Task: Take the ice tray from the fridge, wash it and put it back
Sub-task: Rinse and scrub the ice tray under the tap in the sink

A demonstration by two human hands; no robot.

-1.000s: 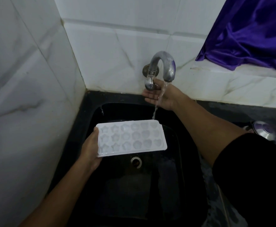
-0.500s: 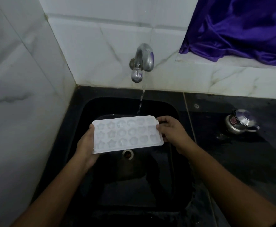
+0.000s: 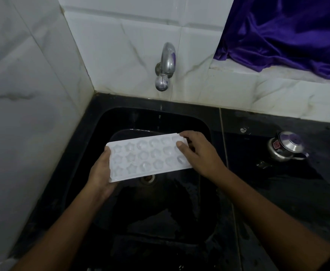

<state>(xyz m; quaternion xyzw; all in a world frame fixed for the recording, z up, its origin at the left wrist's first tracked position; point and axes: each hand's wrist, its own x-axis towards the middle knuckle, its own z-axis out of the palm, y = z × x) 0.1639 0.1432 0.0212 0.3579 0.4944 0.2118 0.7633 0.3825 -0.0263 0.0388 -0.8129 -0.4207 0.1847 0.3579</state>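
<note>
Nearest the camera, two bare forearms reach in from the bottom edge over a black sink (image 3: 93, 153). Its basin is glossy and wet, with a round drain (image 3: 147, 178) showing just under the near edge of the tray.

The white ice tray (image 3: 148, 159) is held in the air above the basin, over the drain, with its hollows facing up. They sit in three rows and are shaped like stars and flowers. The tray slants in the view, its right end lying farther back than its left.

The left hand (image 3: 101, 173) grips the left short end, thumb laid along the top edge and fingers curled beneath. The right hand (image 3: 201, 153) grips the far right corner, thumb pressed on the top face and fingers wrapped over the back edge.

To the right of the sink runs a dark stone counter (image 3: 287, 202), wet and streaked. On it, well apart from the tray, stands a small steel pot (image 3: 286, 146) with a lid and a dark handle.

Behind the sink a chrome tap (image 3: 166, 65) juts from the back wall (image 3: 121, 55) of white, grey-veined marble tiles; a few drops show below its spout. A matching tiled wall (image 3: 23, 114) closes the left side, meeting the back one at a corner. At upper right, a shiny purple cloth (image 3: 287, 32) lies crumpled on a pale ledge (image 3: 258, 75).
</note>
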